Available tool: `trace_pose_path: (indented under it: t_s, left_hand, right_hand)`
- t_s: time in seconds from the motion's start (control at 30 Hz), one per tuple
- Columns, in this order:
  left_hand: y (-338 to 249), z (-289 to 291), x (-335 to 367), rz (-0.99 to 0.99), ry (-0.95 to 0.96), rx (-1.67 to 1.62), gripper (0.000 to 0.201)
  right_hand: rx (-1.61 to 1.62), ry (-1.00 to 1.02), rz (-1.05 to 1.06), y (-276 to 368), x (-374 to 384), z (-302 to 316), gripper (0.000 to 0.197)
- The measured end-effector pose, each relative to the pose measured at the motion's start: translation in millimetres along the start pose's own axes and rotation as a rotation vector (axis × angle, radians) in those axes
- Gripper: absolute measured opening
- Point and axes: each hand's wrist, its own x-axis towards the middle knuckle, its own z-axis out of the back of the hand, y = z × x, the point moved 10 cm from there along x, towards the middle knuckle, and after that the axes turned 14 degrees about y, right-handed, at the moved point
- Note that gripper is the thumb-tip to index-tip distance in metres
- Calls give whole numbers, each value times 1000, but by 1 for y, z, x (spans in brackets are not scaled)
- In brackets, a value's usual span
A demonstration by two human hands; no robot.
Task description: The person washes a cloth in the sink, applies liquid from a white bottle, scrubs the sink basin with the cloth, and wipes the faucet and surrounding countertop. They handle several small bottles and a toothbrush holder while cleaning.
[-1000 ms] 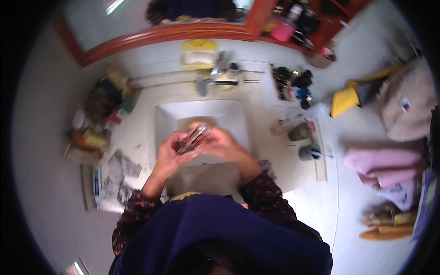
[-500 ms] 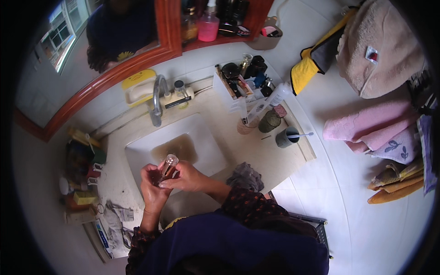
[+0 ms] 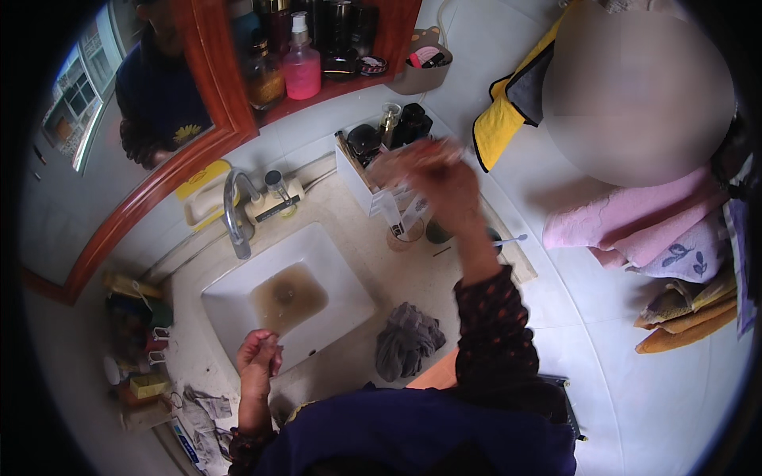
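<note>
My left hand [image 3: 258, 355] is above the near left edge of the white sink [image 3: 349, 305], its fingers curled together. What it holds, if anything, is hidden. My right hand [image 3: 454, 189] reaches over the white organizer box [image 3: 361, 186] on the counter. Motion smears its fingers, so whether it holds anything cannot be made out. Dark jars and small bottles [image 3: 389, 120] stand in the box behind that hand. Below it are a clear pinkish cup [image 3: 403, 238] and a dark green cup [image 3: 436, 232], partly covered by the wrist.
Murky water [image 3: 290, 297] lies in the sink under a curved faucet [image 3: 236, 214]. A crumpled grey cloth [image 3: 409, 341] rests on the counter's near side. A mirror cabinet [image 3: 230, 95] with a pink pump bottle [image 3: 302, 70] is above. Towels [image 3: 627, 210] hang at right.
My hands were together over the sink around a small clear-capped bottle. They have parted: the right has swung up and right to the organizer, the left has dropped slightly. The bottle is no longer discernible.
</note>
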Motion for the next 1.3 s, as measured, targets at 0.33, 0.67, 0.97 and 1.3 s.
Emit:
trace_pose_path:
  t_s: [0.33,0.67,0.97,1.3]
  left_hand:
    - [24,64,-21,140,-270,77,8]
    - [37,88,-36,211,-401,66,8]
    - [38,102,-55,184,-425,96,8]
    - [31,120,-103,159,-382,129,11]
  right_hand:
    - [-407,-128,-361,-238,81,63,37]
    - [-578,-118,-576,-318,83,44,44]
    - [-834,-119,-309,-309,99,15,24]
    - [-395,259,-319,-401,74,96,24]
